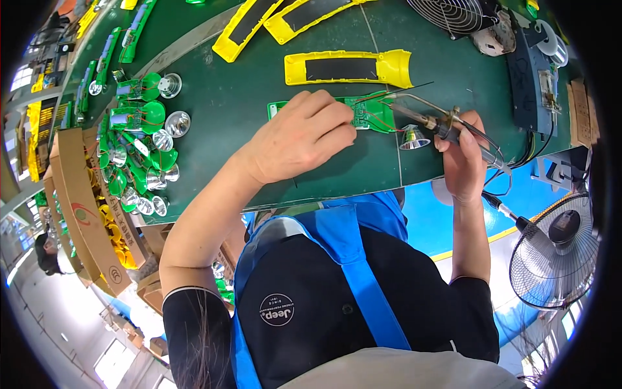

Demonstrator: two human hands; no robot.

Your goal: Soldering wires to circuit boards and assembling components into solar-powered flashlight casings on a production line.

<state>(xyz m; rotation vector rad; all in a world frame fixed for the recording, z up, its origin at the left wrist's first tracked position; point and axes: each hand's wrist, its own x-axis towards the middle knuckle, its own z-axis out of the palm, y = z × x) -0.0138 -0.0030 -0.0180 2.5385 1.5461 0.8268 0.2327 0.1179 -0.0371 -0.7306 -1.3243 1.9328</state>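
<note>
A green plastic lamp housing (379,102) lies on the bench with a small circuit board (358,104) and red wires in it. My left hand (295,139) rests over its middle, fingers curled and closed near the board; what they pinch is hidden. In my right hand (464,162) is a soldering iron (442,126), held like a pen, its tip pointing left toward the board end of the housing. A thin bent metal tube runs along the iron. Just below the tip, a silver reflector cup (414,138) sits beside the housing.
A yellow half-shell (346,68) lies beyond the housing, with more yellow shells (243,29) farther back. Several green lamp assemblies (139,120) with reflectors crowd the left side. At right stand a dark box-shaped device (528,84), a small fan (447,13) and a larger fan (557,253).
</note>
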